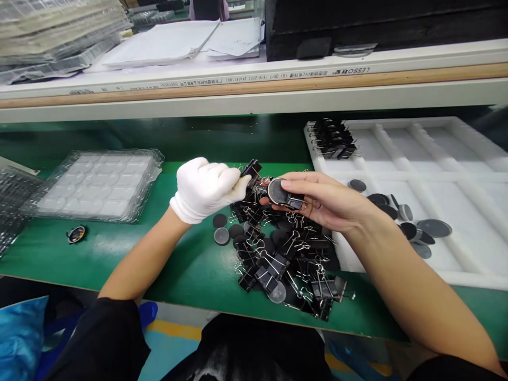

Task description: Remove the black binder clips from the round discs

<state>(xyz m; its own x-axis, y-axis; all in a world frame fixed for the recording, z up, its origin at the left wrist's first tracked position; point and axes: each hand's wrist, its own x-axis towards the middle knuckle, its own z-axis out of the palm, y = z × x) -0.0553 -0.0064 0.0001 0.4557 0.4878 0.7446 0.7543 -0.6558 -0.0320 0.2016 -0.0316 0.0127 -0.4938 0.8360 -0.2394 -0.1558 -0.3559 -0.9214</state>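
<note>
Factory workbench, shown by stacked plastic trays (97, 185).

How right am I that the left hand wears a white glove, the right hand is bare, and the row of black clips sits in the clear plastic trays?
The place is wrong: the row of black clips sits in the white divided tray, as the head view shows. The left hand is gloved in white, and the right hand is bare.
</note>
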